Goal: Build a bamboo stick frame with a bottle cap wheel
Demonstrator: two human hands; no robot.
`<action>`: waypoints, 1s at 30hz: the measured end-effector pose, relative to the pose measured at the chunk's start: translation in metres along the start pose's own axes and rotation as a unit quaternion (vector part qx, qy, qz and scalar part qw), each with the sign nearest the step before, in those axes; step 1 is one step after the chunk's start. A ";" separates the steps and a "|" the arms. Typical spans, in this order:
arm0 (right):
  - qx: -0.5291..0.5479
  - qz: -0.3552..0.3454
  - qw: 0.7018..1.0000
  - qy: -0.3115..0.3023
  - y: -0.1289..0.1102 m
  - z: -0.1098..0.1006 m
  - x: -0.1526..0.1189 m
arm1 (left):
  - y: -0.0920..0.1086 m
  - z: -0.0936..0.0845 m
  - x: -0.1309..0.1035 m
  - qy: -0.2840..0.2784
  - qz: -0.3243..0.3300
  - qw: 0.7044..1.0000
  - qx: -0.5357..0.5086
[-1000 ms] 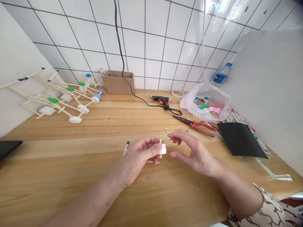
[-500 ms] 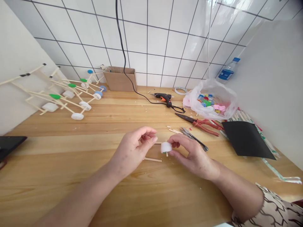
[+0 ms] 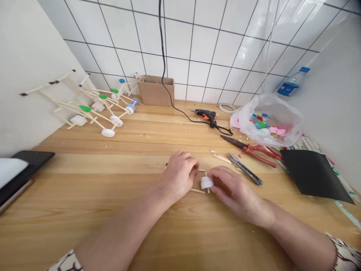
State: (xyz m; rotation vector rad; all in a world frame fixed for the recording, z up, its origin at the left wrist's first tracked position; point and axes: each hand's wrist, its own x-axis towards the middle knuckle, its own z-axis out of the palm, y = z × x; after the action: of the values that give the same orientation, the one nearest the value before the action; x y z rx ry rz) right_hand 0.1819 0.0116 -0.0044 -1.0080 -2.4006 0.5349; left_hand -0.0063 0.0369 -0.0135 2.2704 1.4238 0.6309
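Observation:
A white bottle cap [image 3: 207, 183] lies in the pinch of my right hand [image 3: 239, 194], its thumb and fingers closed at the cap's right side. Short pieces of thin wooden stick show above and below the cap. My left hand [image 3: 182, 175] is just left of it, fingers curled inward and closed on a thin wooden stick [image 3: 201, 170] whose end shows past the fingers. Most of that stick is hidden by the hand; a dark tip shows at the hand's far left. Another wooden stick [image 3: 197, 191] runs out from under the left hand near the tabletop.
Stick frames with cap wheels [image 3: 108, 132] stand at the back left beside a cardboard box [image 3: 156, 91]. Rightward lie a glue gun [image 3: 207, 116], tape roll [image 3: 227, 108], bag of caps [image 3: 244, 126], red-handled pliers [image 3: 258, 151], snips [image 3: 245, 170] and black sheet [image 3: 316, 175].
The view has swung left, so things appear farther right. My left hand has turned more palm-down and come closer to the cap. My right hand keeps its pinch on the cap.

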 end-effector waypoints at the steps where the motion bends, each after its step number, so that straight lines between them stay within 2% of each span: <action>1: 0.002 0.005 1.000 -0.002 0.000 0.000 0.000 | 0.000 0.001 0.000 -0.002 -0.001 1.000 0.000; 8: 0.024 0.019 0.999 -0.011 -0.001 0.000 0.000 | 0.000 0.004 -0.004 -0.010 0.002 1.000 0.005; 23: 0.025 -0.010 1.000 -0.007 0.000 0.001 -0.004 | 0.007 -0.003 -0.010 -0.034 -0.002 0.999 0.003; 30: 0.015 -0.010 1.000 -0.015 0.001 0.003 -0.006 | 0.009 -0.004 -0.009 -0.028 -0.008 0.999 0.016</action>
State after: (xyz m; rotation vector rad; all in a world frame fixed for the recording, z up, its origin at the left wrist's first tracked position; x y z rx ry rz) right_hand 0.1845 0.0077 -0.0090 -0.9684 -2.4184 0.5816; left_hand -0.0059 0.0255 -0.0068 2.2802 1.4348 0.5390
